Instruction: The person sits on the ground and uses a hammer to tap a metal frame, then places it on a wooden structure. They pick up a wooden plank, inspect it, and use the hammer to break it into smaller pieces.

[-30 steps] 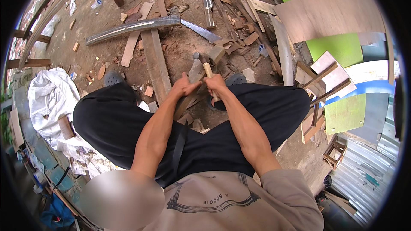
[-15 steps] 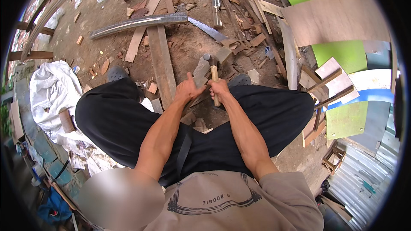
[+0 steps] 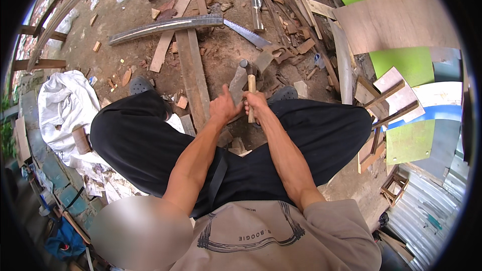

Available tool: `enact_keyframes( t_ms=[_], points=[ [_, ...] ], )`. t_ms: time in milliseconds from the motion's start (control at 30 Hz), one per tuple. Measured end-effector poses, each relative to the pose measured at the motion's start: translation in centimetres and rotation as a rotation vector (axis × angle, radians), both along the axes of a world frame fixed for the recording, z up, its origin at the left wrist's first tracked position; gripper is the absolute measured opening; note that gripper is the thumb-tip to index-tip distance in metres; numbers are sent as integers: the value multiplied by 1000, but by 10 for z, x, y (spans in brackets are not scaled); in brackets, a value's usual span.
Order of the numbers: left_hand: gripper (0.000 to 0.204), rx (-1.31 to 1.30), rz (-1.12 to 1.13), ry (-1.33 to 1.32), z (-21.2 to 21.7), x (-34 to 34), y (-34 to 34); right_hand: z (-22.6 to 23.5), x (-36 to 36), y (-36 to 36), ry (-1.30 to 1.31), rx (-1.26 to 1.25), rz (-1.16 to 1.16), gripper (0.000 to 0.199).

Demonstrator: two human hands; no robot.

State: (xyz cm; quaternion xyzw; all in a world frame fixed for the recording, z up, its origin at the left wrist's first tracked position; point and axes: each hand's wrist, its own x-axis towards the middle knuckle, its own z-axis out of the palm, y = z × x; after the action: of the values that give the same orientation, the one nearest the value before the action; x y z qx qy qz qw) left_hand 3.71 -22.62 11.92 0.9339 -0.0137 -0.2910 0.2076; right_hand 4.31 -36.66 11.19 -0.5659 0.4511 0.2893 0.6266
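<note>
In my right hand is a hammer, its pale wooden handle wrapped by my fingers. The dark metal head points away from me. Beside it, my left hand closes on the near end of a short grey-brown piece of wood. My left index finger and thumb stick out, while the other fingers are mostly hidden. The hammer head is over or against the wood's far end; contact cannot be made out. Both hands are close together between my bent legs.
A long plank runs ahead on the dirt, crossed by a dark curved beam. A handsaw and a metal-shafted tool lie beyond. White sacking is at left; panels and a small wooden frame stand right.
The whole view has shifted slightly. Both hands stay close together, with the hammer still in my right hand and the wood by my left.
</note>
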Motion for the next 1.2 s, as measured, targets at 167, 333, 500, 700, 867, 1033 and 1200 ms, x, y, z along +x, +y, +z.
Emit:
enact_keyframes(
  t_ms=[167, 333, 500, 700, 867, 1033, 1200],
  points=[
    [92, 34, -22, -59, -11, -6, -1, 3, 1, 17, 33, -42, -71, 15],
    [87, 12, -55, -54, -23, -8, 1, -2, 4, 17, -20, -122, -1, 14],
    [82, -161, 34, 50, -38, -7, 12, -3, -14, 22, -249, -644, 379, 33],
    [100, -391, 101, 114, -26, 22, 24, 21, 0, 1, -466, -642, 576, 51],
    [93, -594, 192, 242, -56, 33, 32, 35, 12, 2, -497, -782, 618, 59],
    [87, -748, 211, 726, 0, 27, 34, 49, 30, -26, -674, -782, 583, 58],
    [91, -749, 235, 365, -36, 9, 40, 81, 52, -57, -741, -665, 432, 52]
  ],
)
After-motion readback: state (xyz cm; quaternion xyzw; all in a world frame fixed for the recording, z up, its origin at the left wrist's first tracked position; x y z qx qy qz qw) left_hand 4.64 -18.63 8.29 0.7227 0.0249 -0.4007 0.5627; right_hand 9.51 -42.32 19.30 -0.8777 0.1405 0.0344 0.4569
